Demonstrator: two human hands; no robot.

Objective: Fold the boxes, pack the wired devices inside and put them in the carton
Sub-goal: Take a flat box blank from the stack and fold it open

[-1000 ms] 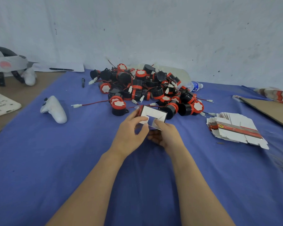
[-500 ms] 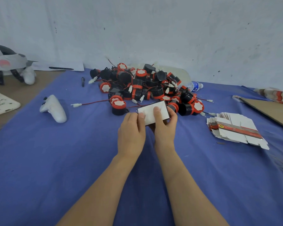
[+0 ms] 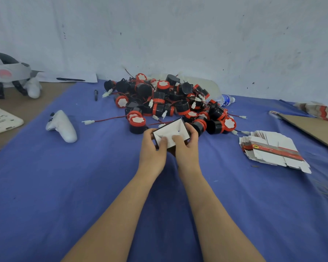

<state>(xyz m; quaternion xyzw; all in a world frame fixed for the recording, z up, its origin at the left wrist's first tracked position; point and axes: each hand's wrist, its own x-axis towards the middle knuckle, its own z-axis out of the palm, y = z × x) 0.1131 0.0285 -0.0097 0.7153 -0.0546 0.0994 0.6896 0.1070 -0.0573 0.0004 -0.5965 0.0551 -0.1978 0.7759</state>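
Left hand (image 3: 152, 148) and right hand (image 3: 186, 151) both grip a half-folded white cardboard box (image 3: 171, 131); black-and-red wired devices (image 3: 170, 104) lie unpacked near the blue table (image 3: 64, 186) far edge.

- A blue cloth (image 3: 64, 186) is covering most of the table and is lying wrinkled toward its right edge.
- A whitish wall (image 3: 197, 35) is rising straight behind the blue cloth's far edge, showing grey scuffs and small dark specks.
- A bare brown tabletop (image 3: 36, 104) is showing to the left of the blue cloth, running back to the wall.
- Soft, even light is falling across the blue cloth, casting only faint shadows.
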